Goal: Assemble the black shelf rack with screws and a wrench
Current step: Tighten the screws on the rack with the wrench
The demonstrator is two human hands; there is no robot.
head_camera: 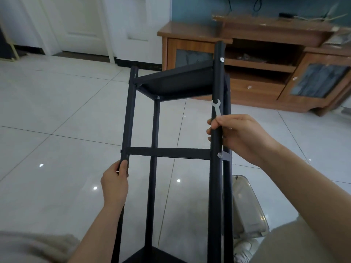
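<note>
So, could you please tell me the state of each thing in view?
Black metal shelf rack: partly assembled, top shelf fitted, held by two posts.
Small silver wrench: held against the right post, off any screw.
Left hand: grips the left post.
Right hand: grips the right post and wrench.
Silver screw near post top: seated.
Brown wooden cabinet: glass doors and drawer shut.

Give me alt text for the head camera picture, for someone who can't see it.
A person holds a partly built black shelf rack over a tiled floor, the left hand gripping one post and the right hand gripping another together with a small wrench. A wooden cabinet stands behind.
</note>
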